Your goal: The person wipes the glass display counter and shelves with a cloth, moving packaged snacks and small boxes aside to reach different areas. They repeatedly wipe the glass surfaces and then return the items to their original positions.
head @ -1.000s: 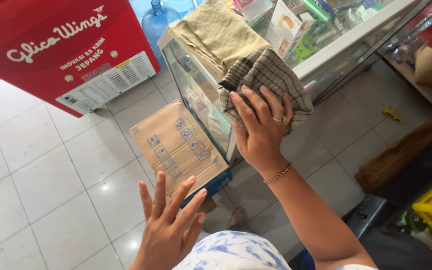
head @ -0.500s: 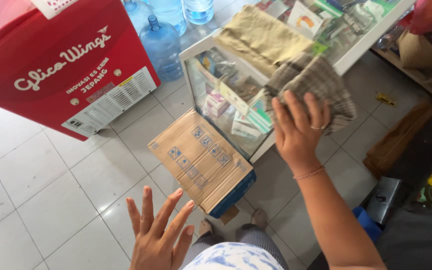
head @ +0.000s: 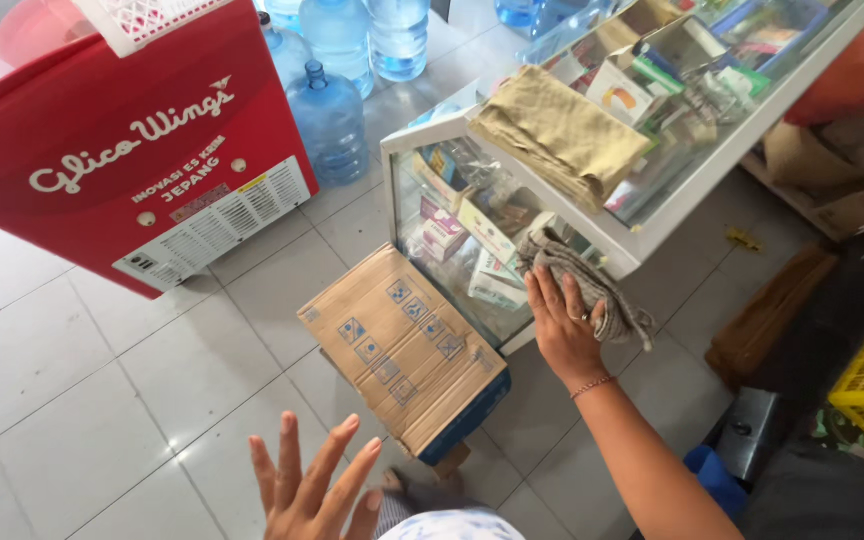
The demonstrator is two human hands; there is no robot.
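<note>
Head view, looking down on a tiled shop floor. The right hand (head: 564, 325) lies flat, fingers spread, pressing a grey checked cloth (head: 584, 282) against the glass front of a display cabinet (head: 620, 252); the cloth is pinned under the palm and fingers rather than gripped in a closed fist, and its loose end hangs off to the right of the hand. The cloth sits just below the cabinet's white top edge, near the front corner, with its long axis running diagonally from upper left to lower right, along that edge. The glass pane extends from the hand toward the upper left and downward, where packets show behind it. The left hand (head: 310, 490) hovers open and empty, fingers splayed, well apart from the cabinet, above the floor tiles; the right hand is plainly the nearer one to the cloth and glass. A cardboard box (head: 402, 345) stands between the two hands, against the cabinet's lower front. A folded tan cloth (head: 560, 135) rests on the cabinet top.
</note>
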